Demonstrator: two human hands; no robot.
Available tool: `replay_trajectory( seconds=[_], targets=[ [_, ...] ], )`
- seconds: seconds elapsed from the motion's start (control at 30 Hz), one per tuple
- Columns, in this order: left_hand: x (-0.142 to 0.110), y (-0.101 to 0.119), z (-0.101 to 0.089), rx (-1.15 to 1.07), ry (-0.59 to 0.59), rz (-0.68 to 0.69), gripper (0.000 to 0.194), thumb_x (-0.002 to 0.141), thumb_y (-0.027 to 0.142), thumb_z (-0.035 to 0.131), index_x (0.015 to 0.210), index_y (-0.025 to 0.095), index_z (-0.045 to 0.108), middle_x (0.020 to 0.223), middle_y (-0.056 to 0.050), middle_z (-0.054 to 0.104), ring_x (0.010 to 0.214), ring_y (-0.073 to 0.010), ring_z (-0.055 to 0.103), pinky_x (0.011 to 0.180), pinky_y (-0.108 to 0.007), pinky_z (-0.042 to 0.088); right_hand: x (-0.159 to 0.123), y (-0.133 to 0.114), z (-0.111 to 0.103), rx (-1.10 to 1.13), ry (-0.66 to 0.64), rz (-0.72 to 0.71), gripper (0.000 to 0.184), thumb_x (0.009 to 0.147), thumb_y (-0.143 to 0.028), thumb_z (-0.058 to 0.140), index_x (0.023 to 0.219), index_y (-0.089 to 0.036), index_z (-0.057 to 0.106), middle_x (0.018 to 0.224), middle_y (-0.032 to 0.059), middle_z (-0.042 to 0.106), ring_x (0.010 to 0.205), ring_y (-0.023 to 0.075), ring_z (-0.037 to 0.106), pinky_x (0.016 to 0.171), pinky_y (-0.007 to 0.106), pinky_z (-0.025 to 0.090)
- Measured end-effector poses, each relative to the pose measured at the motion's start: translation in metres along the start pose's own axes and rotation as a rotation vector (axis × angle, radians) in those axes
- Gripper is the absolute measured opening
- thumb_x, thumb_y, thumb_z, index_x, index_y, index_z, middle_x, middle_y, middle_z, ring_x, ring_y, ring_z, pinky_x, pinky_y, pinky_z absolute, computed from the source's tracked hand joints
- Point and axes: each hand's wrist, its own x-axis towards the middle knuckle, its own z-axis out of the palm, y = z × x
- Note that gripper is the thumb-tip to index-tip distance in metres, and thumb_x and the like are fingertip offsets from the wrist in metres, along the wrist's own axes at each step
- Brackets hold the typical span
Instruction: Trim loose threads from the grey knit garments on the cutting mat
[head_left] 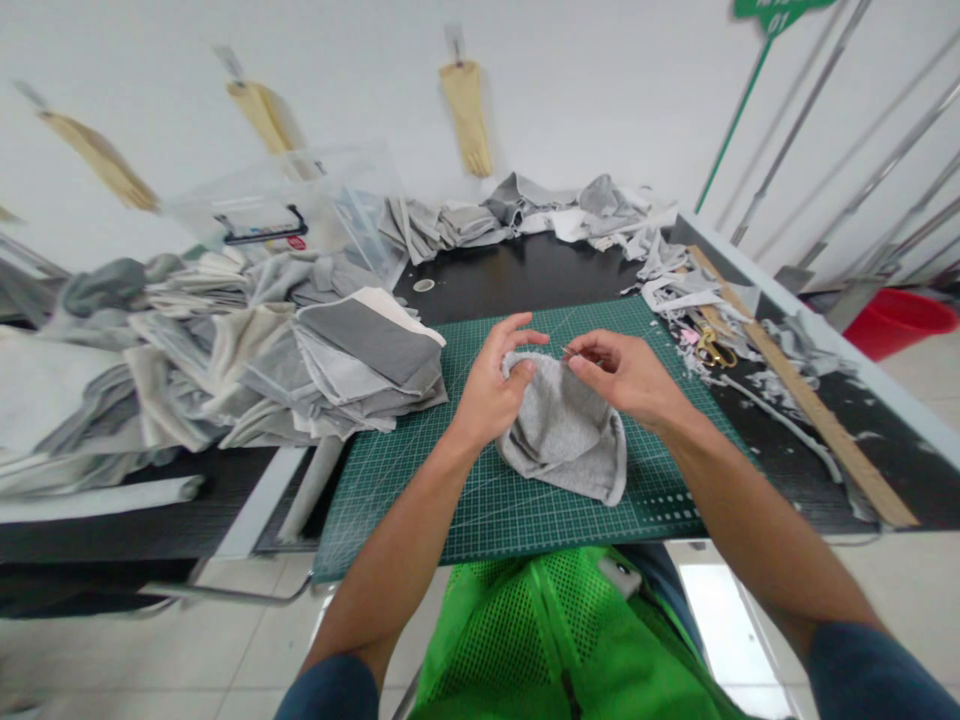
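Note:
A piece of light grey fabric (566,425) with a thick hemmed edge hangs gathered over the green cutting mat (405,490). My left hand (495,375) pinches its upper left edge between thumb and fingers, with the other fingers stretched out above. At the fabric's upper right edge, my right hand (611,370) is closed. A small, thin, dark object (570,352) shows at its fingertips, touching or very near the edge; its kind is too small to make out. The lower part of the fabric rests on the mat.
Piled grey and white fabric pieces (367,350) lie to the left, before a clear plastic box (270,205). At right are gold-handled scissors (714,350), scraps (667,265) and a long wooden ruler (810,400). More folded fabric (472,225) lines the back. A tape roll (424,286) lies beyond the mat.

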Motion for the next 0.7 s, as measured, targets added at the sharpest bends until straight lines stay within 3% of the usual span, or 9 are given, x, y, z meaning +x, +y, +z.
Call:
replay_trajectory(
  seconds=[0.13, 0.27, 0.4, 0.57, 0.7],
  targets=[
    [0.001, 0.0, -0.001, 0.015, 0.002, -0.036, 0.05, 0.097, 0.033, 0.07, 0.144, 0.022, 0.055, 0.126, -0.012, 0.077, 0.118, -0.0251, 0.07, 0.099, -0.039, 0.053, 0.0, 0.002, 0.0, 0.095, -0.055, 0.056, 0.027, 0.086, -0.041, 0.079, 0.098, -0.022, 0.065, 0.084, 0.0021, 0.075, 0.072, 0.0179, 0.062, 0.065, 0.031, 0.044],
    [0.003, -0.001, -0.004, 0.052, 0.008, -0.109, 0.046, 0.094, 0.033, 0.073, 0.137, 0.021, 0.062, 0.112, -0.009, 0.081, 0.109, -0.0239, 0.073, 0.101, -0.04, 0.053, 0.0, 0.005, 0.0, 0.107, -0.042, 0.02, 0.025, 0.087, -0.033, 0.077, 0.101, -0.024, 0.059, 0.082, -0.0011, 0.069, 0.072, 0.0166, 0.059, 0.066, 0.031, 0.042],
    [0.006, -0.003, -0.009, 0.063, 0.015, -0.258, 0.041, 0.083, 0.035, 0.082, 0.12, 0.02, 0.074, 0.101, -0.005, 0.081, 0.092, -0.022, 0.073, 0.085, -0.035, 0.056, 0.0, 0.004, -0.001, 0.077, -0.056, -0.007, 0.026, 0.087, -0.028, 0.075, 0.104, -0.025, 0.056, 0.08, -0.0027, 0.067, 0.068, 0.0159, 0.056, 0.065, 0.031, 0.039],
    [0.007, -0.002, -0.018, -0.149, -0.094, -0.618, 0.03, 0.068, 0.036, 0.092, 0.082, 0.016, 0.074, 0.075, -0.002, 0.073, 0.065, -0.0164, 0.064, 0.062, -0.029, 0.05, -0.001, 0.002, -0.003, 0.077, -0.045, -0.04, 0.025, 0.089, -0.028, 0.074, 0.105, -0.025, 0.054, 0.076, -0.0041, 0.064, 0.065, 0.0153, 0.054, 0.062, 0.031, 0.037],
    [0.007, 0.0, -0.019, -0.353, -0.082, -0.653, 0.037, 0.063, 0.032, 0.097, 0.078, 0.018, 0.067, 0.071, 0.001, 0.069, 0.062, -0.0131, 0.063, 0.06, -0.026, 0.05, -0.001, 0.001, -0.004, 0.048, -0.028, -0.05, 0.025, 0.087, -0.029, 0.075, 0.103, -0.026, 0.056, 0.075, -0.0043, 0.063, 0.065, 0.0158, 0.055, 0.062, 0.031, 0.038]
  ],
)
